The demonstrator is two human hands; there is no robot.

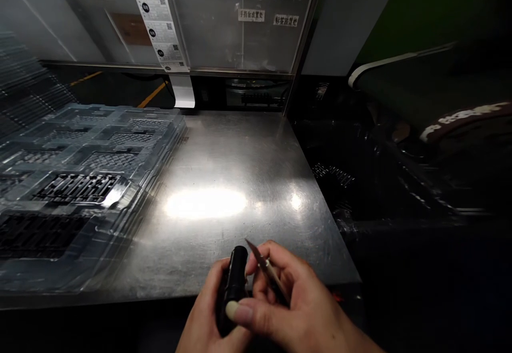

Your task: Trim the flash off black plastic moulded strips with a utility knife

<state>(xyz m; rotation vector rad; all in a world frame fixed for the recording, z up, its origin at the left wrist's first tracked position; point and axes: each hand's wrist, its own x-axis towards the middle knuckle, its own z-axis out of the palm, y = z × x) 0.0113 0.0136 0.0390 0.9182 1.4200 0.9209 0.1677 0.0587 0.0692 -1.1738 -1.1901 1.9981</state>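
My left hand (206, 310) is closed around a black cylindrical part (237, 273) near the front edge of the metal table. The part stands nearly upright in my grip, and its lower end is hidden in the palm. My right hand (310, 302) is closed on a small knife (267, 269), its pointed blade angled up and to the left. The right thumb presses near the lower end of the black part, and the right fingertips are close against its side. Whether the blade touches the part, I cannot tell.
Stacked clear plastic trays (156, 155) lie on the table's left, with several black parts (80, 187) in the nearer compartments. To the right, below the table edge, a dark bin (380, 182) holds black pieces. A label strip (154, 19) hangs over the back panel (212, 33).
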